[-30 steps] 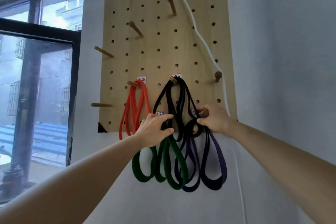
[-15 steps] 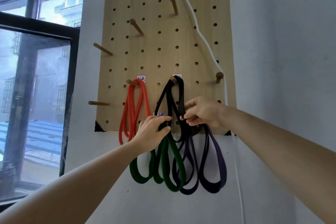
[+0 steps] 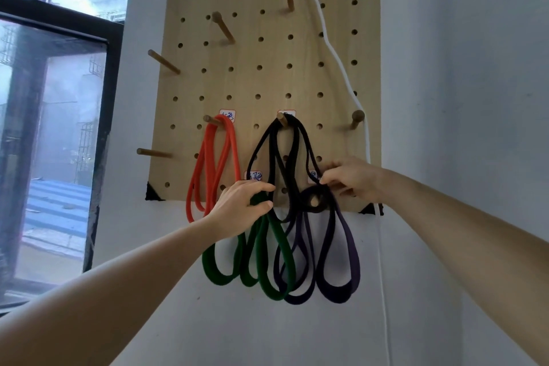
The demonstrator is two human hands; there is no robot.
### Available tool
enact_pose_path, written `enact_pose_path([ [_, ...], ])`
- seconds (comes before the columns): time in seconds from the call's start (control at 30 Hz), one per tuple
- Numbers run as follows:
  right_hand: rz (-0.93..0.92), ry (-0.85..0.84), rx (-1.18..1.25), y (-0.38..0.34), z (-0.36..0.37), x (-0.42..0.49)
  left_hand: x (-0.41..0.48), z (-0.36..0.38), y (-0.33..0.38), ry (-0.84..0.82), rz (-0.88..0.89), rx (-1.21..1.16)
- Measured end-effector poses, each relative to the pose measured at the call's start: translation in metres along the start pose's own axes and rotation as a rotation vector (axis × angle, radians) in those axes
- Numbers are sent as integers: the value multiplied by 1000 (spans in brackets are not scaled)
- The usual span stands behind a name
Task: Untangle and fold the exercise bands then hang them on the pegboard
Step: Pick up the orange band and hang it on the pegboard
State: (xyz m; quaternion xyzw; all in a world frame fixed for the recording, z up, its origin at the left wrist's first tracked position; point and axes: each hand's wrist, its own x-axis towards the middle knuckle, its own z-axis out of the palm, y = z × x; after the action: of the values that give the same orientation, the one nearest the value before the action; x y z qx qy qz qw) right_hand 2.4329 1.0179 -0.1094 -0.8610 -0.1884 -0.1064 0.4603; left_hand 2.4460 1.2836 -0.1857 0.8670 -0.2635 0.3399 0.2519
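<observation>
Our L hand (image 3: 243, 202) has its fingers curled over the top of the green band (image 3: 217, 278), thumb under, gripping it up against the pegboard (image 3: 261, 80). Whatever peg carries it is hidden by the hand. Our R hand (image 3: 355, 180) is nearly closed, thumb & index tips pinching a dark strand (image 3: 311, 157). We can't tell whether that strand belongs to the black band or the purple one.

What the next move turns on, in our view: the purple band (image 3: 337, 294) sits just below-left of the R fingertips. Its top is wound in a tight ring round a peg (image 3: 312, 202) at the board's bottom edge. It lies btw our hands, but R is clearly nearer and L is busy w/ green. Its long axis runs straight down, w/ loops hanging past the board onto the wall.

The purple band looks flat, wide & dark, folded into approx. two long loops. Low down, its left loop overlaps green's right loop. The black band (image 3: 292, 142) hangs from a higher peg mid-board. Its strands drop btw our hands to the purple ring, so we judge the two dark bands are tangled there.

The red band (image 3: 233, 142) hangs on its own peg at left. A white cord (image 3: 335, 50) runs down the board's right side.
</observation>
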Motion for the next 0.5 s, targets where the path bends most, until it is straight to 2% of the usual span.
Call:
enact_pose_path([
  [0.1, -19, -45, 79, 5, -4, 1, -1, -1, -1, -5, 1, -24],
  [0.2, -92, -1, 137, 12, -3, -1, -3, 0, -1, 4, 13, -44],
  [0.33, -233, 104, -6, 18, 10, -14, -4, 3, 1, 33, 38, -57],
  [0.5, -362, 88, -160, 15, 33, -25, -3, 7, -1, 40, 25, -29],
])
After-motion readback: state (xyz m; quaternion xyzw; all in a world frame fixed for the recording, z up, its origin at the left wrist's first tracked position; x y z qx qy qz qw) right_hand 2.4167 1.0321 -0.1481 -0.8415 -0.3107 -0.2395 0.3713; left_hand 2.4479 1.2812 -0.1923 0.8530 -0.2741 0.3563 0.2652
